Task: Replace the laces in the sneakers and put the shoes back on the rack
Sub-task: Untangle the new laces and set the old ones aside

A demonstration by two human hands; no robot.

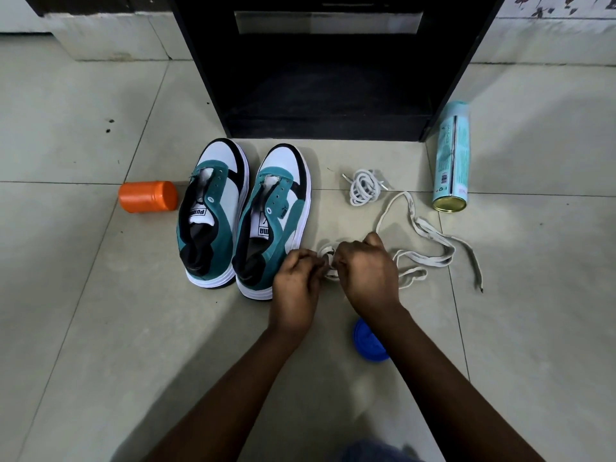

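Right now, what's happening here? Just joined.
A person sits on the tiled floor, both hands working a flat white lace: the left hand and right hand pinch its bunched end while the rest of the flat lace trails to the right. The two teal sneakers stand side by side with empty eyelets, in front of the black rack. A coiled lace lies untouched nearby.

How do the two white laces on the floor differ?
The coiled lace is round, thin and wound in a neat bundle, untouched. The flat lace is wide, sprawled in loose loops, one end gripped by both hands: left hand, right hand. Both are whitish.
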